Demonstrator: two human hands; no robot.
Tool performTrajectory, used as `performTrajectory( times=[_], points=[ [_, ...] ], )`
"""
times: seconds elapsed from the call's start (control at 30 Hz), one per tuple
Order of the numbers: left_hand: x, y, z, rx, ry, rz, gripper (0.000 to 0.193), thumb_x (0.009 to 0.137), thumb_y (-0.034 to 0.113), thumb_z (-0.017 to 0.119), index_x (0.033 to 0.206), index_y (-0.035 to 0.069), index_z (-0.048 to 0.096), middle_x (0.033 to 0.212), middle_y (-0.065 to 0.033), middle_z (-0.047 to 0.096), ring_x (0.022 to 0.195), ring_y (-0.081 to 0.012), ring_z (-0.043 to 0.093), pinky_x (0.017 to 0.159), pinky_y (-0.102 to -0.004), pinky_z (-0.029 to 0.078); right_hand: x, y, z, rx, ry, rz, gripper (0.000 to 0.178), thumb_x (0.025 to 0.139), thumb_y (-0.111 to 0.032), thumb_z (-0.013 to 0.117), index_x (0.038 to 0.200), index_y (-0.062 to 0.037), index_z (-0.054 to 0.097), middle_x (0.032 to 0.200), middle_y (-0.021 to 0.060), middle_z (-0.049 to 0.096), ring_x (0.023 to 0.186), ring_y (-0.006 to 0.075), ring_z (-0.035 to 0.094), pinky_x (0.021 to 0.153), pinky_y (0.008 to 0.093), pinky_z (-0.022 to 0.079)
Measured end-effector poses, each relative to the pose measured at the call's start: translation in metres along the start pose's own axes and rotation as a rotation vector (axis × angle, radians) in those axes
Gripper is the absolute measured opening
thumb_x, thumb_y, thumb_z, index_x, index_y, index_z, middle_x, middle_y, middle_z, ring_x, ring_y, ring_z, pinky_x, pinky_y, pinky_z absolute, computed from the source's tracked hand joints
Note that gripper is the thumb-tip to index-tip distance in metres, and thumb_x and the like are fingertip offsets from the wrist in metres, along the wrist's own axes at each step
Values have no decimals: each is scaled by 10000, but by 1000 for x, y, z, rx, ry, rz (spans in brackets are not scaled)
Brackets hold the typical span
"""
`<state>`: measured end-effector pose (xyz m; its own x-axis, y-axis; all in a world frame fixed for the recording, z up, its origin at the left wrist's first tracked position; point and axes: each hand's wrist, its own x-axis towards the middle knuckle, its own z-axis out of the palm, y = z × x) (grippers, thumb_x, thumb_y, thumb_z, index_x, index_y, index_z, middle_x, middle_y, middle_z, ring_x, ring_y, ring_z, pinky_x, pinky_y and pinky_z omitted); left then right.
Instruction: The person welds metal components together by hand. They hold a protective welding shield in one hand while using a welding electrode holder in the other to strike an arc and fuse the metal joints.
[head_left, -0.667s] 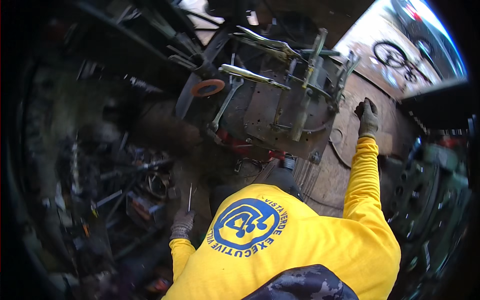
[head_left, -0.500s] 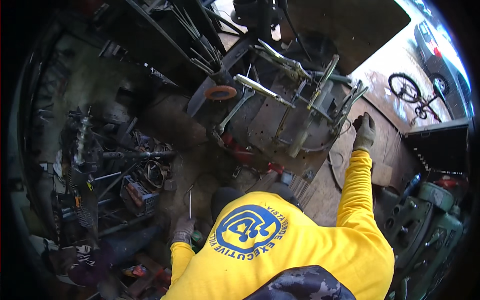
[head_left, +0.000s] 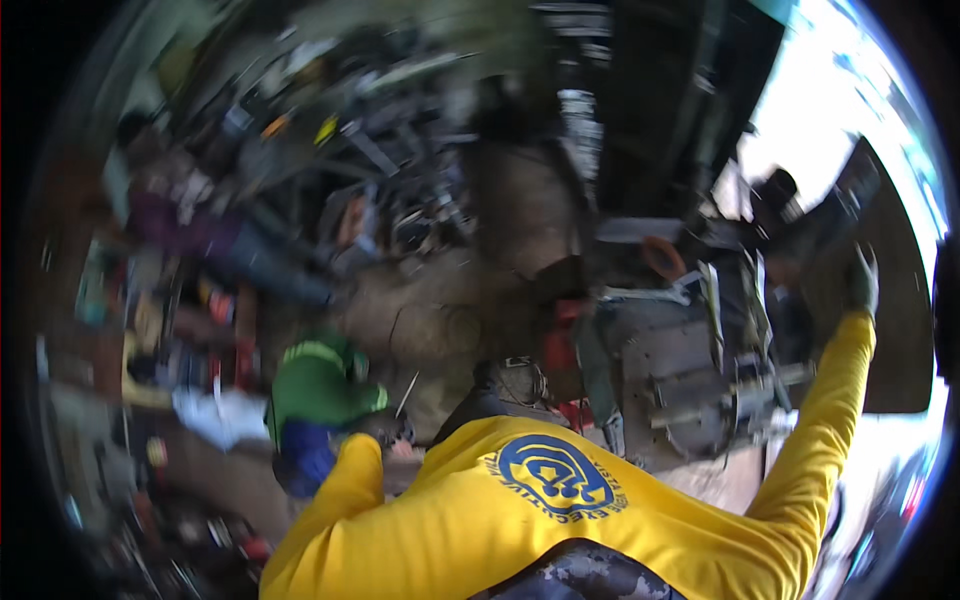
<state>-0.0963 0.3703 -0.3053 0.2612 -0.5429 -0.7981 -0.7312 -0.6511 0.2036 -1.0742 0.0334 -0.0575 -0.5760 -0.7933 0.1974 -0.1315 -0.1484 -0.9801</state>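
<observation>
Far left, I make out a blurred person in a maroon top (head_left: 180,222); nearer, a person in a green shirt (head_left: 320,392) bends low. Just beside that green shirt is my left hand (head_left: 385,428), dark-gloved and seemingly clenched around the lower end of a thin, pale metal rod (head_left: 408,394), though blur hides the individual fingers. The rod slants upward over the brown floor (head_left: 450,328). I judge it light and stiff, slim enough to roll within a glove; a firm hold near its lower end should steady it, with the tip kept clear of the green shirt.

Further right, long metal locking clamps (head_left: 713,315) stand over a flat, dark steel plate (head_left: 655,362), which I expect to be heavy and rigid. At far right, my grey-gloved right hand (head_left: 862,280) is raised before a broad, dark brown panel (head_left: 898,345); I cannot tell whether it grips the panel.
</observation>
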Motion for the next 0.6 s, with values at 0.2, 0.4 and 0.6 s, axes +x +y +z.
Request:
performTrajectory(
  times=[0.2,0.4,0.6],
  points=[
    [-79,-19,49,-284,15,-122,414,992,343,475,1015,-28,658,842,-134,710,682,-244,685,614,-380,551,73,36,37,-51,-220,186,460,909,-196,659,1343,-135,520,773,-22,544,626,94,519,578,259,459],
    [-118,-59,89,-364,-155,-387,334,993,280,470,1075,-4,626,891,-173,688,793,-269,701,634,-406,588,50,41,73,26,-237,282,323,912,-135,609,1231,-88,593,906,-4,613,784,122,596,699,291,513],
    [-49,-78,55,106,-143,48,353,993,264,450,1058,-28,637,905,-204,690,778,-299,695,655,-419,582,131,53,18,-216,24,-59,276,940,-155,602,1175,-13,632,975,40,639,833,134,580,771,281,480]
  ],
)
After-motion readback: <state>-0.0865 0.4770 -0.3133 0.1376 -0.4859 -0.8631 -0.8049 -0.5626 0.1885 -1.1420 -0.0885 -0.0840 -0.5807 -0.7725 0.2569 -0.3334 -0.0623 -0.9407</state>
